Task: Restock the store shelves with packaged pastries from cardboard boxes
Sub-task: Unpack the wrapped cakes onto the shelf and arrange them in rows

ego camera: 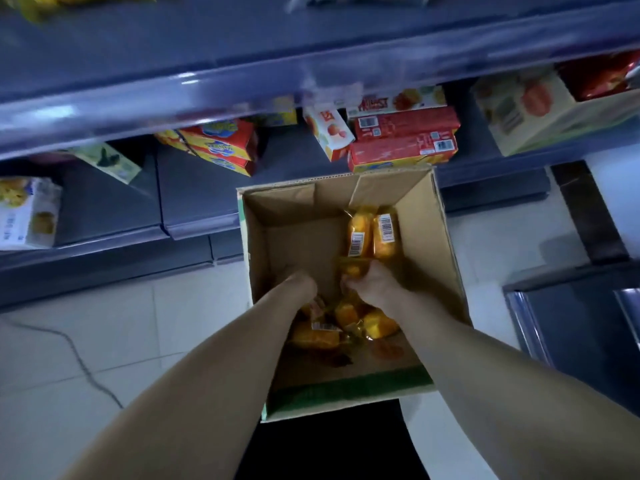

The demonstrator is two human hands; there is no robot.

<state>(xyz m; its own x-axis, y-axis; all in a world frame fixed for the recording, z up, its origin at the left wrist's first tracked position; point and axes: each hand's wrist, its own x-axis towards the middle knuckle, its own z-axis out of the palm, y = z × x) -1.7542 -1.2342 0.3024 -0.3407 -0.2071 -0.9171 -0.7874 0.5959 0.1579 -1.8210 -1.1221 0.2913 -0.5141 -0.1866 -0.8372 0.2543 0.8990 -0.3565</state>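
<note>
Both your hands are down in the box [427,237], which sits on the floor [173,323] against the lower shelf [194,202]. Your right hand [374,285] curls its fingers round a yellow packet [351,268] at its 11 o'clock. Your left hand [299,284] reaches down just beside it, at 9 o'clock. Its fingers are blurred, so its grip cannot be told. Two packets [372,233] stand side by side at 12 o'clock from your hands. A pile [346,322] of packets lies at 6 o'clock, under your wrists. Red cartons [401,140] sit stacked on the shelf beyond the box.
</note>
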